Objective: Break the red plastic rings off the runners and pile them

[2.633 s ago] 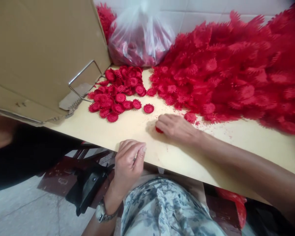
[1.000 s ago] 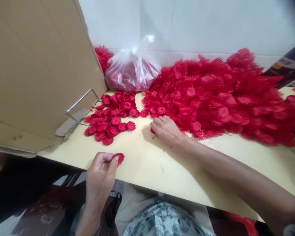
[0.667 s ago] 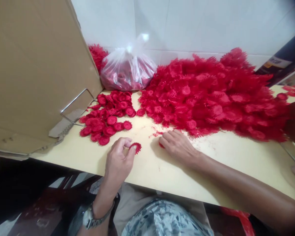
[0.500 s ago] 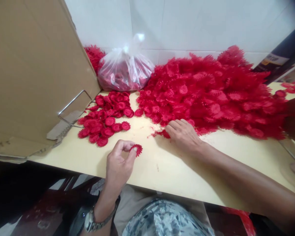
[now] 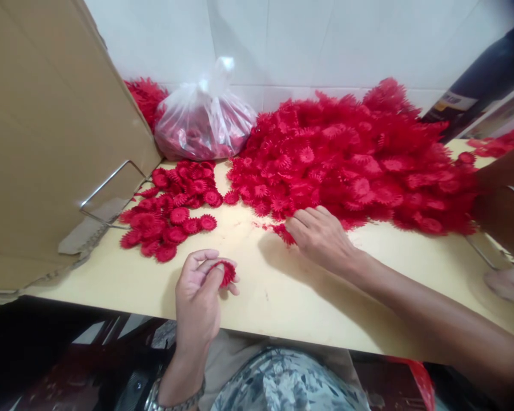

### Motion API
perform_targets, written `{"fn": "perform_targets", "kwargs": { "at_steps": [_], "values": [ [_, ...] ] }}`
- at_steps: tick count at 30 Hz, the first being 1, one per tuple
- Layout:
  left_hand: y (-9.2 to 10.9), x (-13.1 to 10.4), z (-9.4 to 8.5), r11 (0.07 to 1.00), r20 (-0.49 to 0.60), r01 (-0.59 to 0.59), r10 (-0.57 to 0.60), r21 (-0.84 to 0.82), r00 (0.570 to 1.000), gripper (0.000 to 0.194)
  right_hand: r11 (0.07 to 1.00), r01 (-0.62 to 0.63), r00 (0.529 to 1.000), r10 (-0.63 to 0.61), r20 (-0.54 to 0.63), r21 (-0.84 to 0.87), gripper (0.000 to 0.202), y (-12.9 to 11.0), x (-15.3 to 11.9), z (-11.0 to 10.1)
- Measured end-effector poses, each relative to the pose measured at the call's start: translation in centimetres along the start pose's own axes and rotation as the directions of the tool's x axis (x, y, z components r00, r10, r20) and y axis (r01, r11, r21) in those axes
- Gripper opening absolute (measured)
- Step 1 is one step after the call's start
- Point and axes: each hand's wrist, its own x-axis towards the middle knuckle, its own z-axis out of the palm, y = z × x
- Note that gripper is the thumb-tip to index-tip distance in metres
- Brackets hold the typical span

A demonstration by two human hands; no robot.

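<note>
My left hand (image 5: 201, 294) is above the front of the table and pinches a small round red flower piece (image 5: 228, 274) with a toothed edge between thumb and fingers. Beside it on the left, several finished-looking round red flower heads (image 5: 180, 216) lie in a loose heap. My right hand (image 5: 319, 234) is at the front edge of a large pile of frilly red flower pieces (image 5: 351, 160). Its fingers are curled, and a red flower piece (image 5: 286, 233) shows at their tips. The fingertips themselves are partly hidden.
A tied clear plastic bag (image 5: 205, 123) of red pieces stands against the wall. Cardboard (image 5: 60, 142) with a metal wire handle (image 5: 107, 188) walls off the left. At the right are a dark bottle-like object (image 5: 471, 97) and another person's hand (image 5: 509, 284). Red crumbs dot the yellow tabletop (image 5: 248, 308).
My left hand has turned and lowered a little, with its fingers spreading behind the flower piece. My right hand stays near the pile's edge. The whole view has shifted slightly.
</note>
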Motion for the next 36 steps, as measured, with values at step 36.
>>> {"fn": "perform_targets", "kwargs": {
  "at_steps": [36],
  "values": [
    [-1.8, -1.2, 3.9, 0.977, 0.181, 0.205, -0.191, -0.058, 0.965, 0.015, 0.901, 0.009, 1.0, -0.021, 0.021, 0.434, 0.02, -1.7, -2.0, -2.4]
  ]
}}
